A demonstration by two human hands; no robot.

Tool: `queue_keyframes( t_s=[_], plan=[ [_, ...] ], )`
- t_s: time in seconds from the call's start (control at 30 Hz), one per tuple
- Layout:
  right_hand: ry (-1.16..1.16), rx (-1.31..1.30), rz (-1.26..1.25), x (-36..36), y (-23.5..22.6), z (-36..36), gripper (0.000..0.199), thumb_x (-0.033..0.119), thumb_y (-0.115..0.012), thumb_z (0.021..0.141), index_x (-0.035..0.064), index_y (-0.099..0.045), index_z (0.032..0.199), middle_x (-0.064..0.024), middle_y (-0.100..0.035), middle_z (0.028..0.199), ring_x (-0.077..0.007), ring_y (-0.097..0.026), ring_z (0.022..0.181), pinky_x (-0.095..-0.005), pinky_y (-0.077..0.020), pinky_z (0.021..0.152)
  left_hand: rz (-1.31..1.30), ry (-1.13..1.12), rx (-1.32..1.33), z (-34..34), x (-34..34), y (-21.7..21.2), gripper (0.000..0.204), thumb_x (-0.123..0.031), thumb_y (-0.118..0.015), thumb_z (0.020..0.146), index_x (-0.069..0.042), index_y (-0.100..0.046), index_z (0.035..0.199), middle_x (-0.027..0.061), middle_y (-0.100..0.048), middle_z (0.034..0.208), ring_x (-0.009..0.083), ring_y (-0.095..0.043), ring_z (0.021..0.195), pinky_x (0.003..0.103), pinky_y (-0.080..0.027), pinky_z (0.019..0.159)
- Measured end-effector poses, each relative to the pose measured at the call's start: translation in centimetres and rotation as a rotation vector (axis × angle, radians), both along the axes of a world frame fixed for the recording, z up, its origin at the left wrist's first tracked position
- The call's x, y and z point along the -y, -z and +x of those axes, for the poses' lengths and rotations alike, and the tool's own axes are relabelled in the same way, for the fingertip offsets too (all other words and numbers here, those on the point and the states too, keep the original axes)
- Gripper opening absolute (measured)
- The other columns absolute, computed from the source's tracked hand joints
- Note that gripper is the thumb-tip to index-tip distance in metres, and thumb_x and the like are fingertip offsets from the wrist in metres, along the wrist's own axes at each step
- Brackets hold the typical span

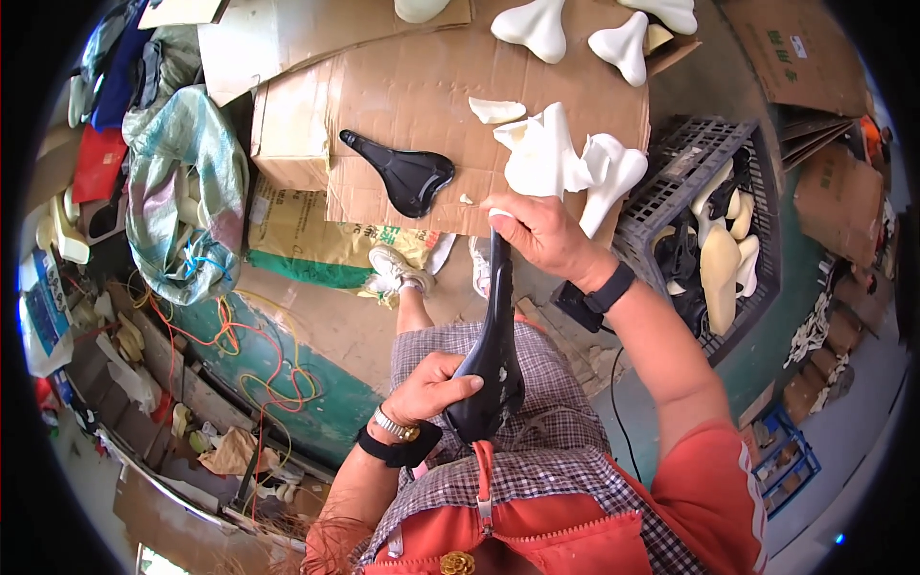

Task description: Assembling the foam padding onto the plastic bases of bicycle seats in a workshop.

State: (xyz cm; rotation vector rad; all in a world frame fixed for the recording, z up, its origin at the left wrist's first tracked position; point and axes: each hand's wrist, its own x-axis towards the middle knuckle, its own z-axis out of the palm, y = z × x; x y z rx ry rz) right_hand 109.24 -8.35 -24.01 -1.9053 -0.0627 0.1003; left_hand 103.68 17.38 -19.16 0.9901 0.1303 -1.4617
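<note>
A long black bicycle saddle point(492, 350) lies over my lap, its narrow nose pointing away from me. My left hand point(428, 391) grips the wide rear end, thumb on top. At the nose tip, my right hand point(548, 235) is closed with thumb and fingers pinched; a small whitish bit shows by the thumb. Beyond my hands, a second black saddle point(404, 177) rests on the cardboard-covered surface point(383, 91). Right of it, near my right hand, stand white saddle-shaped foam pieces point(541, 153), with a loose white scrap point(496, 111) beside them.
More white saddle pieces point(533, 27) lie at the far edge. To the right, a dark plastic crate point(666, 158) holds cream and black saddle parts. A woven sack point(187, 144) stands left, above tangled orange and yellow cords point(230, 331). A black cable point(615, 402) hangs at right.
</note>
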Motion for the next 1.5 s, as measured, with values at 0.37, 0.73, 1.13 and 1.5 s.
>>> queue_keyframes(
  t_s=[0.37,0.73,1.13,1.5],
  plan=[
    [0.466,-0.375,0.313,-1.6,1.9,0.1,0.030,0.021,-0.042,0.098,0.0011,-0.054,0.080,0.0017,-0.048,0.060,-0.0047,-0.045,0.051,-0.0212,-0.0380,0.045,-0.013,-0.028,-0.002,0.8,1.2,0.3,0.022,-0.019,-0.057,0.088,0.002,-0.061,0.082,-0.0039,-0.057,0.070,0.0044,-0.048,0.061,0.021,-0.040,0.054],
    [0.216,-0.444,0.430,0.1,0.2,-0.7,0.026,0.029,-0.051,0.094,0.0039,-0.052,0.088,0.0045,-0.050,0.070,-0.0016,-0.046,0.059,-0.0183,-0.0383,0.049,-0.039,-0.003,-0.002,1.2,2.0,-1.0,0.022,-0.016,-0.056,0.087,0.001,-0.058,0.074,-0.0042,-0.052,0.061,0.0046,-0.044,0.056,0.023,-0.036,0.049],
    [0.080,-0.623,0.640,1.5,-0.7,-0.7,0.027,0.021,-0.047,0.096,0.0017,-0.058,0.110,0.0044,-0.052,0.072,-0.0032,-0.049,0.060,-0.0181,-0.0390,0.049,-0.007,0.046,0.028,-0.1,1.6,-0.7,0.026,-0.017,-0.058,0.086,0.000,-0.054,0.068,-0.0041,-0.051,0.057,0.0049,-0.042,0.052,0.025,-0.034,0.046],
    [0.078,-0.627,0.613,2.9,-1.4,-2.9,0.024,0.013,-0.055,0.091,-0.0017,-0.054,0.110,-0.0032,-0.062,0.083,-0.0062,-0.054,0.060,-0.0179,-0.0433,0.048,-0.050,0.097,0.078,0.1,1.5,-1.4,0.024,-0.016,-0.057,0.087,0.000,-0.054,0.068,-0.0027,-0.049,0.058,0.0065,-0.042,0.053,0.026,-0.035,0.048]
  ],
)
